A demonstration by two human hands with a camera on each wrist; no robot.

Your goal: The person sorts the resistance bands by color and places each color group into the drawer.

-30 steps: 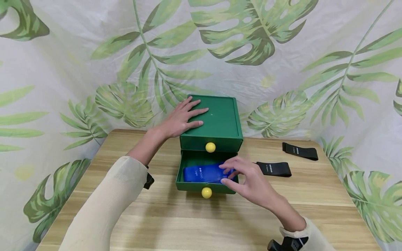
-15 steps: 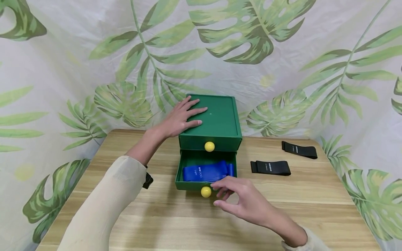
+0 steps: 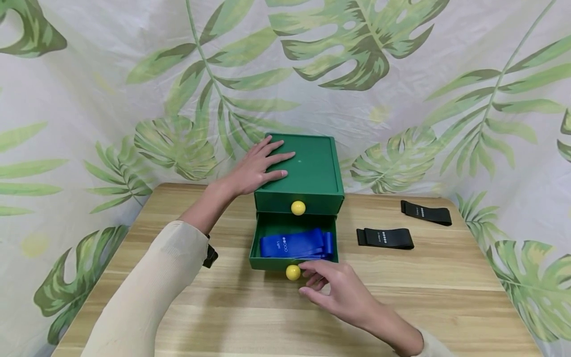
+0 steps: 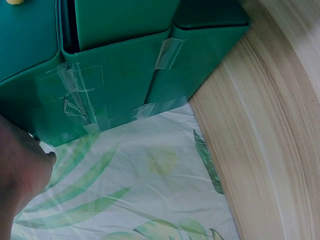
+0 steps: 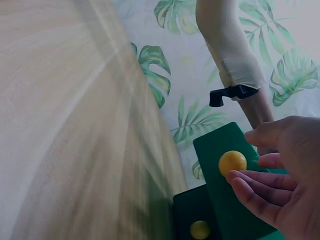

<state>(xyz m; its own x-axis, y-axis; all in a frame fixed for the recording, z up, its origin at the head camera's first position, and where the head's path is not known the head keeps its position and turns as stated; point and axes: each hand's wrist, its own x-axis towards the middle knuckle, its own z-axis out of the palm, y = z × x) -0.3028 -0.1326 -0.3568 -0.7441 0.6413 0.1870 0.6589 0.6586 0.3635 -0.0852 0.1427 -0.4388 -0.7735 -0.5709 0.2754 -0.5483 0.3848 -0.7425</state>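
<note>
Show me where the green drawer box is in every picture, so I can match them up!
Head: the green drawer box is in the middle, with the left hand on its top.
Left wrist: the green drawer box stretches across the top, from the left edge past the middle.
Right wrist: the green drawer box is at the bottom right, partly behind the right hand.
Shared landmark: the leaf-print cloth.

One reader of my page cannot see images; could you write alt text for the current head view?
A person's right hand has its fingers close to the yellow knob of an open lower drawer with folded blue banding inside. The left hand rests on top of the green drawer unit; two black bands lie on the wooden table to the right.
</note>
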